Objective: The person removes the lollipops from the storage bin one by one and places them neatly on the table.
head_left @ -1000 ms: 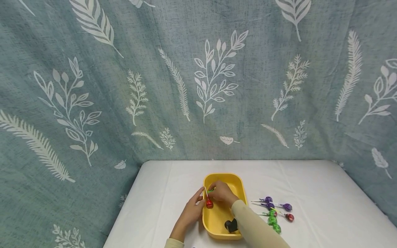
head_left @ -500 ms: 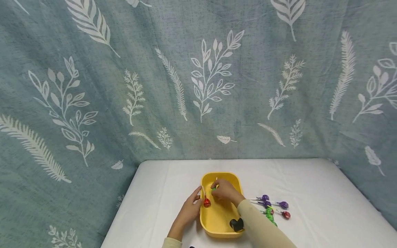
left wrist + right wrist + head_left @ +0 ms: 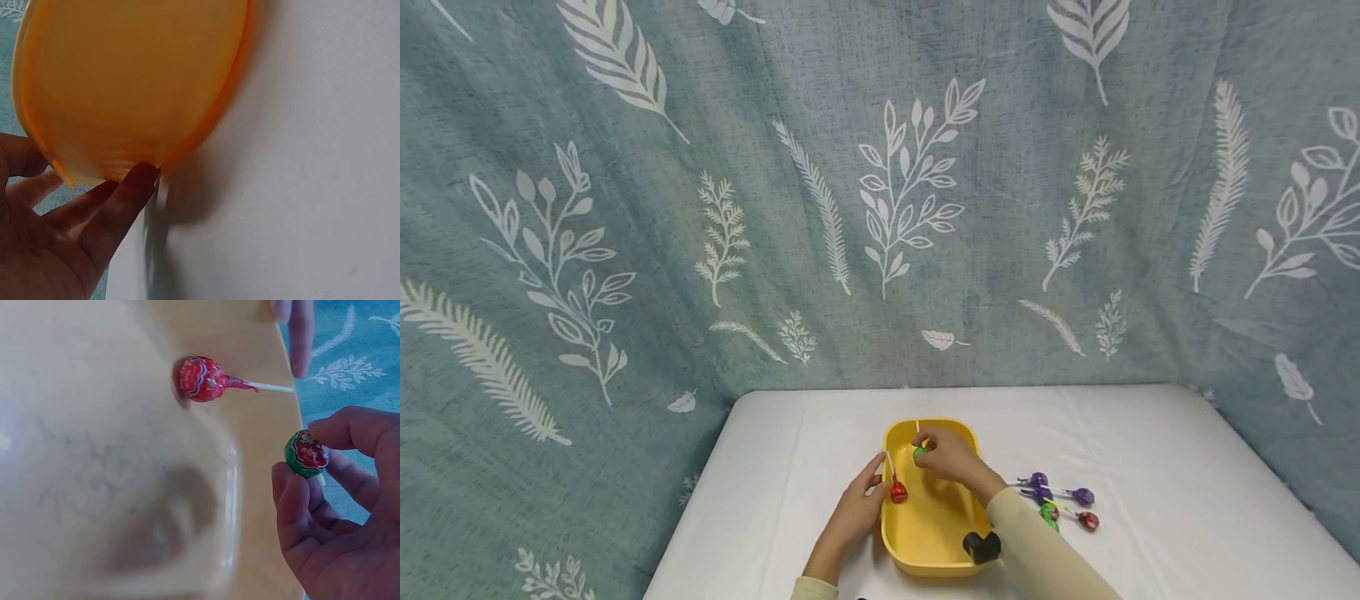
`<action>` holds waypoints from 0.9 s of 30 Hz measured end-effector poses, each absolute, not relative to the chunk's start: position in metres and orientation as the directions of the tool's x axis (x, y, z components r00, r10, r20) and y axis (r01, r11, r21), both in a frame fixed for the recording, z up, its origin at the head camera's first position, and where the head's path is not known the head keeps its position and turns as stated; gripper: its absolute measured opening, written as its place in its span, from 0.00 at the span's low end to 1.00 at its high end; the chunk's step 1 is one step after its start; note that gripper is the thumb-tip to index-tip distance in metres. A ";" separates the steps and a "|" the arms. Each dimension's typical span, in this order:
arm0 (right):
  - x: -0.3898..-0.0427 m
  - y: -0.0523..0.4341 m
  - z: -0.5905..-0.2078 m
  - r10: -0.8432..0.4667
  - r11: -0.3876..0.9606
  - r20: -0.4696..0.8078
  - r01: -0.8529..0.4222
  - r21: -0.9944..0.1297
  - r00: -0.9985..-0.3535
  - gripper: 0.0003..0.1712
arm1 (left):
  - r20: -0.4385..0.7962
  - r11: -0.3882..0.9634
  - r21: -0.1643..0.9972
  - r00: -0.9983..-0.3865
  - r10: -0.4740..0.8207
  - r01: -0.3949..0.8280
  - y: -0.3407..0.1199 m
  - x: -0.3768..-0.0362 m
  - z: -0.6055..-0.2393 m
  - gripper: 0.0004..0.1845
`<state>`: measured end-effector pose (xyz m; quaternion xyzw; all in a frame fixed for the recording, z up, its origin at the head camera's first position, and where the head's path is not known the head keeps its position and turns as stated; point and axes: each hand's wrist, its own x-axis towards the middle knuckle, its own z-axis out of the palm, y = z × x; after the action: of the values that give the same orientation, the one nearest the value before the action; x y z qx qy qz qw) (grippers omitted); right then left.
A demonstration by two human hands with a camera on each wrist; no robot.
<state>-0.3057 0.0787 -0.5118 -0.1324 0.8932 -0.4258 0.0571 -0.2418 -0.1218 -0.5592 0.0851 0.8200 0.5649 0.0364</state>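
One green lollipop (image 3: pixel 307 453) sits pinched between the thumb and curled fingers of the right hand (image 3: pixel 951 457), held over the far end of the single yellow tray (image 3: pixel 925 560). One red lollipop (image 3: pixel 898 492) lies inside the tray against its left wall, stick leaning up to the rim. The left hand (image 3: pixel 859 510) rests on the tray's outer left wall with fingers straight, holding nothing. To the right of the tray, on the white table (image 3: pixel 1150 467), lie two purple lollipops (image 3: pixel 1060 490), one more red lollipop (image 3: pixel 1087 521) and at least one more green lollipop (image 3: pixel 1048 512), partly hidden by the sleeve (image 3: pixel 1037 558).
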 end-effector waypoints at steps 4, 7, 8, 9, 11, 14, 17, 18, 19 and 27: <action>-0.304 0.083 -0.509 -0.262 0.577 0.046 -0.195 -0.793 -0.964 0.14 | 0.029 0.355 0.931 -0.985 0.168 0.087 -0.121 -0.242 -0.560 0.29; -0.304 0.084 -0.506 -0.251 0.566 0.068 -0.203 -0.799 -0.966 0.13 | 0.023 0.367 0.927 -0.988 0.155 0.079 -0.121 -0.242 -0.560 0.28; -0.303 0.084 -0.505 -0.250 0.565 0.075 -0.208 -0.799 -0.965 0.12 | 0.023 0.368 0.927 -0.988 0.154 0.078 -0.121 -0.242 -0.560 0.29; -0.303 0.084 -0.504 -0.250 0.564 0.078 -0.210 -0.798 -0.965 0.12 | 0.024 0.367 0.927 -0.988 0.154 0.079 -0.121 -0.242 -0.560 0.29; -0.301 0.084 -0.502 -0.242 0.567 0.074 -0.203 -0.799 -0.967 0.11 | 0.026 0.367 0.927 -0.987 0.156 0.083 -0.121 -0.243 -0.560 0.29; -0.299 0.085 -0.499 -0.236 0.570 0.073 -0.199 -0.797 -0.969 0.10 | 0.027 0.368 0.926 -0.987 0.158 0.084 -0.121 -0.243 -0.560 0.29; -0.295 0.088 -0.496 -0.232 0.566 0.086 -0.207 -0.798 -0.969 0.10 | 0.022 0.378 0.922 -0.988 0.151 0.079 -0.121 -0.244 -0.561 0.29; -0.295 0.089 -0.495 -0.232 0.564 0.091 -0.210 -0.798 -0.969 0.10 | 0.020 0.381 0.922 -0.989 0.149 0.075 -0.121 -0.244 -0.562 0.29; -0.294 0.091 -0.494 -0.231 0.562 0.100 -0.216 -0.798 -0.968 0.10 | 0.014 0.383 0.921 -0.989 0.145 0.070 -0.121 -0.244 -0.562 0.29; -0.288 0.104 -0.488 -0.209 0.536 0.099 -0.199 -0.821 -0.973 0.10 | 0.040 0.376 0.922 -0.986 0.160 0.099 -0.120 -0.245 -0.564 0.28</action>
<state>-0.2876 0.1042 -0.4882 -0.1163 0.8762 -0.4676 0.0055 -0.2449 -0.1196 -0.5645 0.0781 0.8288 0.5533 0.0277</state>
